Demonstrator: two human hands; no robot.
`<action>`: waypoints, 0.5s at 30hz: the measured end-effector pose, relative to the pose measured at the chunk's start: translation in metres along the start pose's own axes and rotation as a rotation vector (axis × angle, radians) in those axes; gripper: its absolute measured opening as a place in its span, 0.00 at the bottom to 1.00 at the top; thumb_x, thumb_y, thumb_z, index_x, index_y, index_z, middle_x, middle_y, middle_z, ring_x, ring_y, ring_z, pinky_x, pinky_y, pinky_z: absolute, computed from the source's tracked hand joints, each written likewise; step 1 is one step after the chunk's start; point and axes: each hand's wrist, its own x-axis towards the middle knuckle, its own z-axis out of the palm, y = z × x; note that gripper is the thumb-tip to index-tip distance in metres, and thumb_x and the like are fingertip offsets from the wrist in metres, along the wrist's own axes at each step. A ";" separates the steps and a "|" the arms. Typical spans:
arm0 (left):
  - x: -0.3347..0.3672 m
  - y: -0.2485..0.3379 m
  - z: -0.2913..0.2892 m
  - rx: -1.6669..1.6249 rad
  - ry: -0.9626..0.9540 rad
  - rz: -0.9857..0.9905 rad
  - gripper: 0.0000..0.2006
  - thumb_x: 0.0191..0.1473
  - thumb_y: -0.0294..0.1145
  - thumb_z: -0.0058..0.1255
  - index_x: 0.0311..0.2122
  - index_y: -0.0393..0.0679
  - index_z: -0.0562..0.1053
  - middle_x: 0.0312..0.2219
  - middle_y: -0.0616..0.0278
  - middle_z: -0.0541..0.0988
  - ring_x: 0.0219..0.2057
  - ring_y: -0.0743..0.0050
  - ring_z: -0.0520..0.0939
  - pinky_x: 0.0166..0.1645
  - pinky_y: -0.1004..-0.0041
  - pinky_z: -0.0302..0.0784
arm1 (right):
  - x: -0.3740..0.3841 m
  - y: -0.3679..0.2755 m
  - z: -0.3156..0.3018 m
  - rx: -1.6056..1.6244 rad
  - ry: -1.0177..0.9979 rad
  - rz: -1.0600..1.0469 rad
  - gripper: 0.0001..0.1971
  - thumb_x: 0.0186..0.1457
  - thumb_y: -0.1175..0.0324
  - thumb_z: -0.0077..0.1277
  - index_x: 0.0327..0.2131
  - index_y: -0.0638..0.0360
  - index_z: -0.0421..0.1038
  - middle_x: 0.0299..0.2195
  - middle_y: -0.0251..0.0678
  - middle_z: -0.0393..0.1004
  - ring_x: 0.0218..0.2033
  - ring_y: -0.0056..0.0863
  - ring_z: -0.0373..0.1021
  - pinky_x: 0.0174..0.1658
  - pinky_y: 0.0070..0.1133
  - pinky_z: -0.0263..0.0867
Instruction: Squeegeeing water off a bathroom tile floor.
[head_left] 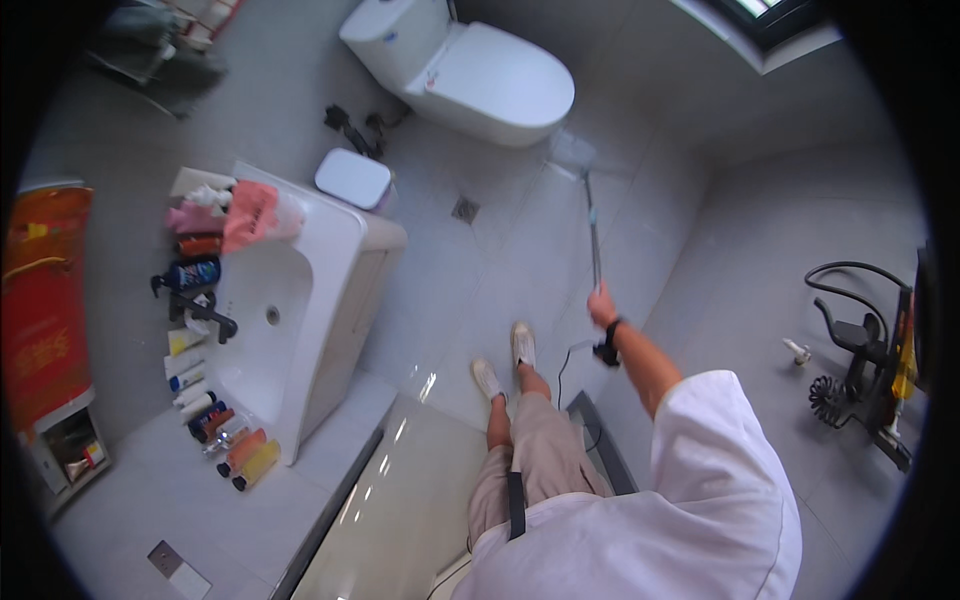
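My right hand [602,305] is closed around the grey shaft of a long-handled floor tool [594,232], possibly a mop. The shaft reaches away from me, and its flat whitish head [572,152] lies on the tiled floor beside the front of the toilet [505,80]. The head is blurred, so its exact kind does not show. A black band with a cord sits on my right wrist. My left hand is out of the picture.
To the left stands a white washbasin [345,225] with several bottles and tubes along its back. A lidded white bin [354,178] is beside it, and a floor drain [465,209] lies ahead. A black shower fixture [860,340] is on the right wall. A raised threshold [400,430] runs near my feet.
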 end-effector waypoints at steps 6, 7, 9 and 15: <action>0.032 0.015 -0.069 -0.389 0.065 -0.085 0.40 0.46 0.47 0.59 0.58 0.41 0.53 0.52 0.51 0.67 0.53 0.53 0.64 0.57 0.45 0.55 | -0.206 -0.013 0.015 -0.023 -0.292 0.202 0.28 0.56 0.60 0.36 0.61 0.46 0.47 0.15 0.34 0.63 0.11 0.25 0.58 0.14 0.25 0.57; 0.037 0.019 -0.075 -0.565 0.074 -0.126 0.39 0.46 0.47 0.58 0.58 0.41 0.54 0.52 0.51 0.67 0.53 0.53 0.64 0.57 0.45 0.54 | -0.202 0.009 0.003 -0.022 -0.264 0.206 0.28 0.56 0.60 0.36 0.61 0.46 0.47 0.15 0.34 0.63 0.11 0.25 0.58 0.14 0.25 0.57; 0.045 0.021 -0.070 -0.963 0.089 -0.226 0.39 0.47 0.48 0.58 0.58 0.41 0.54 0.52 0.52 0.67 0.54 0.53 0.64 0.58 0.44 0.54 | -0.167 0.063 -0.025 -0.254 0.021 -0.778 0.25 0.57 0.60 0.37 0.58 0.50 0.55 0.19 0.41 0.69 0.16 0.31 0.64 0.20 0.28 0.63; 0.069 -0.057 -0.110 0.653 0.377 0.249 0.53 0.42 0.59 0.57 0.62 0.36 0.42 0.46 0.42 0.72 0.41 0.49 0.77 0.45 0.61 0.72 | -0.205 -0.010 -0.136 -0.529 -0.178 -0.246 0.22 0.55 0.57 0.44 0.52 0.54 0.64 0.45 0.46 0.71 0.46 0.44 0.68 0.49 0.32 0.63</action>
